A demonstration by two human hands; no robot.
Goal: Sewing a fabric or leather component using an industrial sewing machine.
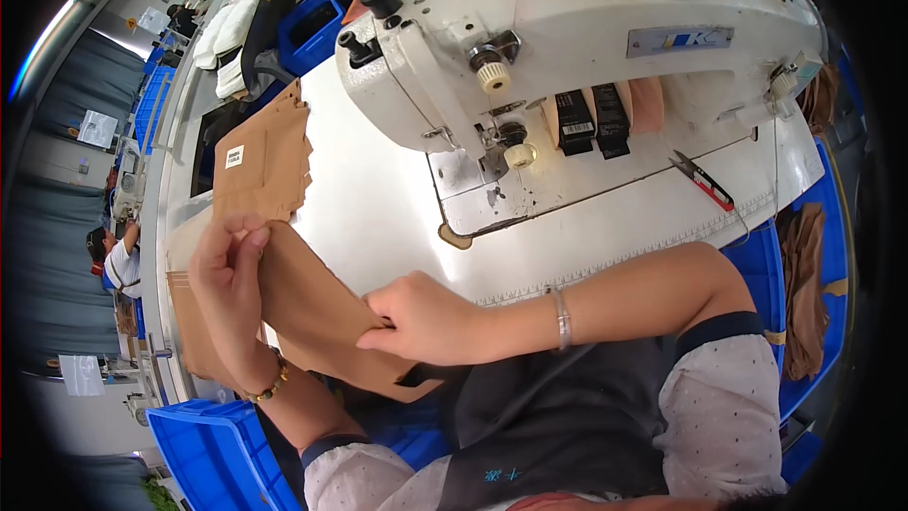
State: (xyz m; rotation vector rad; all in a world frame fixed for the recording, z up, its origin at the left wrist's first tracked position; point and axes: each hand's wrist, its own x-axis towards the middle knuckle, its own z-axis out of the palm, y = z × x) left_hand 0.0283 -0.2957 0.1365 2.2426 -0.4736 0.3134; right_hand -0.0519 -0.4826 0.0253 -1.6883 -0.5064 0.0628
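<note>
A brown fabric piece is stretched between my two hands at the table's near left edge. My left hand pinches its upper left corner between thumb and fingers. Along its right edge, my right hand grips the cloth, fingers folded round it. The lower end of the piece hangs past the table edge, with a dark patch near its corner. Just beyond my left hand lies a stack of similar brown cut pieces, the top one bearing a small white label. More brown fabric sits under my left wrist.
A white sewing machine spans the far side of the white table. Black label strips lie under its arm, and red-handled thread snips rest at the right. Blue bins stand below left and right. Another person sits far left.
</note>
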